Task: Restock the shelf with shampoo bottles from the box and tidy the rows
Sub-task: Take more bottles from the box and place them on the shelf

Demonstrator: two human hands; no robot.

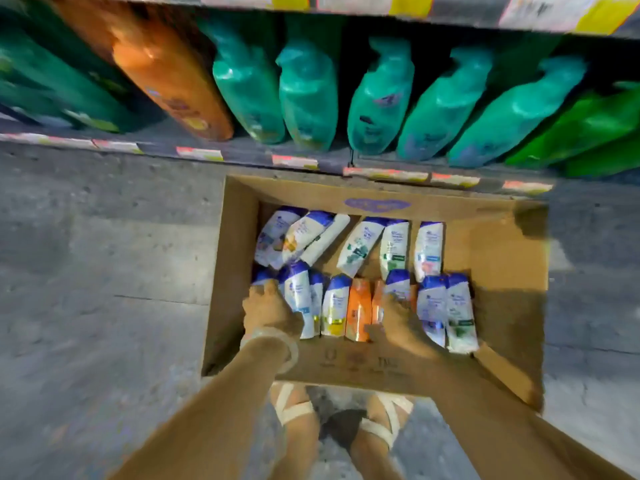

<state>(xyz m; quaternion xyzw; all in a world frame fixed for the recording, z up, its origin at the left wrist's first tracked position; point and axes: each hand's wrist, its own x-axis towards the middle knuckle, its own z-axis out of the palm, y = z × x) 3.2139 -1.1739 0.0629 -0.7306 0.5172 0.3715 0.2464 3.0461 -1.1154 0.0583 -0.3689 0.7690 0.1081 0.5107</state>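
An open cardboard box (381, 199) stands on the floor below the shelf (294, 161). Several white shampoo bottles with blue caps (427, 249) and a few orange ones (358, 308) lie jumbled in it. My left hand (268, 308) is inside the box's near left corner, its fingers curled over a white bottle (260, 277). At the near middle, my right hand (398, 323) wraps the lower part of another white bottle (398, 280), next to the orange ones. The view is blurred.
On the shelf stand a row of teal bottles (308, 95), a large orange bottle (173, 81), dark green bottles (52, 84) at the left and bright green ones (588, 133) at the right. My sandalled feet (298, 410) stand just behind the box on grey concrete floor (104, 254).
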